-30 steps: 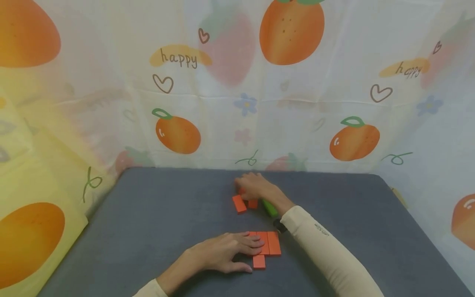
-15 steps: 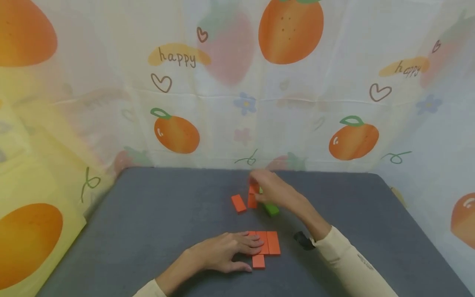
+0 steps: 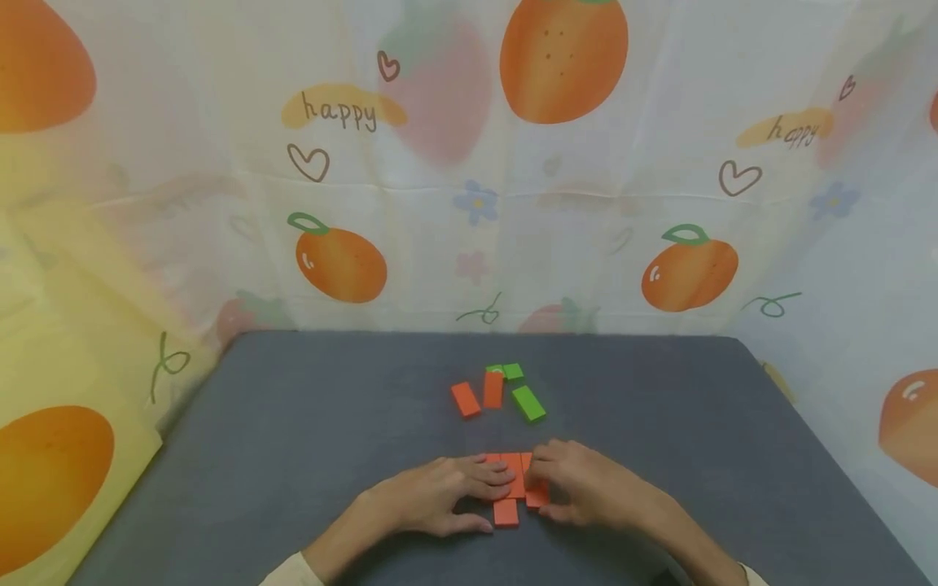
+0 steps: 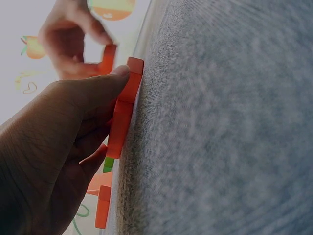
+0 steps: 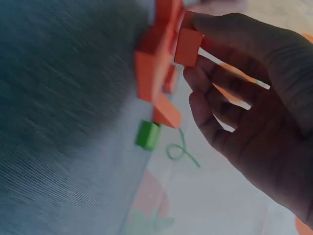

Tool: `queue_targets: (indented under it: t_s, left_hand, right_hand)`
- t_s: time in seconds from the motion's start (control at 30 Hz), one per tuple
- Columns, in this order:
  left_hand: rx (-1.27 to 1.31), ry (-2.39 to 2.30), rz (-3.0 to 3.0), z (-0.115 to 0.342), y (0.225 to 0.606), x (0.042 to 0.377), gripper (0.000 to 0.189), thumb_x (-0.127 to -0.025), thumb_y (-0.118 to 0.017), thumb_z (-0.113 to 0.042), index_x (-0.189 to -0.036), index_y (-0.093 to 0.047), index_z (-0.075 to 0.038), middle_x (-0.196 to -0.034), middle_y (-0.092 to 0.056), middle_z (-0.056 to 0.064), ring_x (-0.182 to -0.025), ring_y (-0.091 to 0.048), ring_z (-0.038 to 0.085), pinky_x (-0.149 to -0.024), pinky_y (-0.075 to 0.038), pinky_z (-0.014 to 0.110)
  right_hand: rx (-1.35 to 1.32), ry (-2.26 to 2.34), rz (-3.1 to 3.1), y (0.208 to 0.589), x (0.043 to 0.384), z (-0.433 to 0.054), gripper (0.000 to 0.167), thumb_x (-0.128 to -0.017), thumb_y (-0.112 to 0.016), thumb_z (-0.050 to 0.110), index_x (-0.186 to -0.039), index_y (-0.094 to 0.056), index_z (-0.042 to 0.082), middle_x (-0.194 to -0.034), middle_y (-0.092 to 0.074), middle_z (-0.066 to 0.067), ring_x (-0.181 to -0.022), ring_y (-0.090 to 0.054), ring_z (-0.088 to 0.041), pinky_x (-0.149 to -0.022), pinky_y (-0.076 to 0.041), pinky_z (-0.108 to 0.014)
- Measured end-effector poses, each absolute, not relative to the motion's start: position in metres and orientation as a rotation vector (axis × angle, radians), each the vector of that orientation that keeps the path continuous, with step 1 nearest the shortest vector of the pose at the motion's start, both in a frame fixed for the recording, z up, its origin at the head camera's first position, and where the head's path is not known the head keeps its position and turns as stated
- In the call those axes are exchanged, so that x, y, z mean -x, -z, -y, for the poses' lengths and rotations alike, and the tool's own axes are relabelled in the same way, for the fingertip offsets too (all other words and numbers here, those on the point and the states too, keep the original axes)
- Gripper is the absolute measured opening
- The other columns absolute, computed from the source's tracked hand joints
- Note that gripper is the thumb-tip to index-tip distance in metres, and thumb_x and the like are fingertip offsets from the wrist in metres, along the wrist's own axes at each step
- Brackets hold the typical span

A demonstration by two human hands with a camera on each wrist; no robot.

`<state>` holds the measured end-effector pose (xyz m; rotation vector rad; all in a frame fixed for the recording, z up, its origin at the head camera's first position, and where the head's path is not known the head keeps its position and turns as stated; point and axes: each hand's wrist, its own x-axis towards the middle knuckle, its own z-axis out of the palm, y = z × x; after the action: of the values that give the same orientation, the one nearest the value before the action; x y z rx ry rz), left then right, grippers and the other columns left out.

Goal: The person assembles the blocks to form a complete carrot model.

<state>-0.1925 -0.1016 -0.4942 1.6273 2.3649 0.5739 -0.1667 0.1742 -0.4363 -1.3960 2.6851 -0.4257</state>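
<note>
Several flat orange blocks [image 3: 515,470] lie side by side on the grey table, with one smaller-looking orange block [image 3: 506,513] against their near edge. My left hand [image 3: 447,495] rests its fingers on the left part of this group, its thumb by the near block. Over the right end of the row, my right hand [image 3: 597,488] pinches another orange block [image 5: 188,46] between thumb and fingers. In the left wrist view that held block [image 4: 108,59] appears raised off the table. The right fingers partly cover the row's right end in the head view.
Farther back on the table [image 3: 330,423] lie two loose orange blocks [image 3: 465,400]. A green block [image 3: 528,404] lies right of them, with more green pieces [image 3: 513,371] behind. A fruit-printed cloth [image 3: 425,244] hangs along the table's back edge.
My right hand has come back from the far blocks with an orange block and is now over the right end of the row. My left hand has stayed on the row.
</note>
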Motion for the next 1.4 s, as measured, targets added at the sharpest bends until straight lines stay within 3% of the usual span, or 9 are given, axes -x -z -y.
queue_targets:
  t_s: [0.3,0.53,0.77,1.07,1.23,1.4]
  left_hand:
    - [-1.63,-0.59,-2.358,0.102,0.495,0.192,0.053,-0.106,-0.059,-0.042,-0.152,-0.056,-0.015,-0.16,-0.052,-0.002,-0.153,-0.046,0.016,-0.125,-0.04,0.039]
    - [-1.636,-0.586,-2.354,0.103,0.494,0.192,0.055,-0.106,-0.06,-0.042,-0.154,-0.053,-0.015,-0.16,-0.051,-0.002,-0.153,-0.045,0.016,-0.126,-0.039,0.04]
    - [-1.608,-0.599,-2.35,0.102,0.495,0.192,0.055,-0.106,-0.06,-0.042,-0.153,-0.054,-0.016,-0.161,-0.05,-0.002,-0.154,-0.044,0.017,-0.125,-0.041,0.041]
    - [-1.599,-0.6,-2.353,0.102,0.494,0.191,0.053,-0.106,-0.06,-0.041,-0.152,-0.055,-0.016,-0.162,-0.05,-0.002,-0.155,-0.043,0.017,-0.126,-0.04,0.041]
    - [-1.594,-0.591,-2.367,0.103,0.495,0.191,0.052,-0.106,-0.06,-0.041,-0.152,-0.056,-0.016,-0.161,-0.051,-0.002,-0.154,-0.043,0.017,-0.125,-0.04,0.041]
    - [-1.636,-0.582,-2.376,0.102,0.494,0.191,0.051,-0.106,-0.06,-0.04,-0.15,-0.058,-0.014,-0.159,-0.053,-0.001,-0.152,-0.046,0.016,-0.126,-0.039,0.04]
  right_hand:
    - [1.569,0.411,-2.704,0.454,0.157,-0.172,0.022,-0.087,-0.085,0.022,-0.103,-0.071,0.022,-0.097,-0.06,0.011,-0.088,-0.053,-0.001,-0.077,-0.049,-0.021]
    - [1.599,0.39,-2.657,0.458,0.157,-0.17,0.026,-0.087,-0.085,0.021,-0.109,-0.07,0.022,-0.103,-0.064,0.01,-0.095,-0.057,-0.001,-0.08,-0.053,-0.024]
    - [1.548,0.27,-2.76,0.459,0.158,-0.169,0.038,-0.083,-0.089,0.033,-0.111,-0.066,0.023,-0.098,-0.056,0.012,-0.091,-0.053,-0.001,-0.078,-0.046,-0.024]
    - [1.521,0.271,-2.765,0.458,0.16,-0.168,0.038,-0.083,-0.089,0.038,-0.109,-0.066,0.021,-0.094,-0.049,0.012,-0.086,-0.045,0.0,-0.075,-0.036,-0.019]
    - [1.491,0.296,-2.757,0.456,0.16,-0.167,0.039,-0.085,-0.087,0.038,-0.113,-0.067,0.021,-0.097,-0.053,0.011,-0.089,-0.048,0.0,-0.077,-0.039,-0.021]
    - [1.327,0.341,-2.727,0.454,0.165,-0.168,0.04,-0.09,-0.082,0.041,-0.121,-0.067,0.022,-0.107,-0.06,0.01,-0.096,-0.053,-0.002,-0.084,-0.05,-0.031]
